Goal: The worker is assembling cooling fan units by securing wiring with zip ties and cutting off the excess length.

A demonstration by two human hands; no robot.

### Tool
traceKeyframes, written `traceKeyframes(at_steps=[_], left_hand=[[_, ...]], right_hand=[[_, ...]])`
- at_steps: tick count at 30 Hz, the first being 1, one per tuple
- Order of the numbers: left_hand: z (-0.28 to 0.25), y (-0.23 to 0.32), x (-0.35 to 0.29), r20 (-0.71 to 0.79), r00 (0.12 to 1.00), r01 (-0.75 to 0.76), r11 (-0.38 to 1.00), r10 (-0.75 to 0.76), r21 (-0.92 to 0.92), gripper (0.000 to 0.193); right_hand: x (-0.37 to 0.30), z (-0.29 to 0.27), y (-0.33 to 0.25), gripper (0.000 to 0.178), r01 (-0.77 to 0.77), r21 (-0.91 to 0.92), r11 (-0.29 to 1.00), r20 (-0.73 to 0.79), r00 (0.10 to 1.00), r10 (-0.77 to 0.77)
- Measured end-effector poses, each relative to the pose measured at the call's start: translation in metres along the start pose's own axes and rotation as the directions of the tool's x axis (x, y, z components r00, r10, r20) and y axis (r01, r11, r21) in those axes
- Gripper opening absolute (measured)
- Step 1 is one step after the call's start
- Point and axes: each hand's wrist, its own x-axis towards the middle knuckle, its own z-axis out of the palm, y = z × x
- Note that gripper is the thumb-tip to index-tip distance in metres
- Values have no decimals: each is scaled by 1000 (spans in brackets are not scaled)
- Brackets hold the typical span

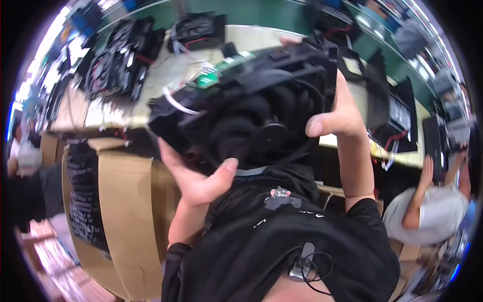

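Between my two hands I hold up a black plastic fan housing [269, 133], tilted in front of my chest. Its round fan blades face me, and a green circuit board [208, 79] and a white cable [177, 103] show along its upper left edge. My left hand [201, 183] grips the lower left side, thumb on the front. My right hand [337, 118] wraps the right side, its thumb over the edge and some fingertips showing above the top. The other fingers are hidden behind the housing.
Similar black fan units [113, 68] with wires crowd the workbench [158, 100] at the left, and more units [397, 116] lie at the right. A large cardboard box [128, 216] stands by my left arm. A person in a light shirt [427, 211] works at the right.
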Motion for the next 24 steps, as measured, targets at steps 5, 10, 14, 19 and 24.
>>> traceKeyframes(at_steps=[5,10,14,19,24], left_hand=[[33,-23,-6,18,999,-44,988,41,149,153],[64,-16,80,814,524,-517,853,252,69,136],[81,-26,82,908,414,11,997,-70,72,109],[82,-20,87,786,381,151,871,-487,466,115],[64,-6,81,791,443,-89,857,-422,507,72]], right_hand=[[-103,-11,-26,100,-114,-195,974,-409,912,25],[-159,-9,-55,101,-230,-191,954,-453,883,122],[-159,9,-58,108,-338,-202,919,-598,786,157],[-170,-7,-65,108,-327,-265,907,-614,782,103],[-172,-26,-57,99,-371,-230,900,-628,763,154]])
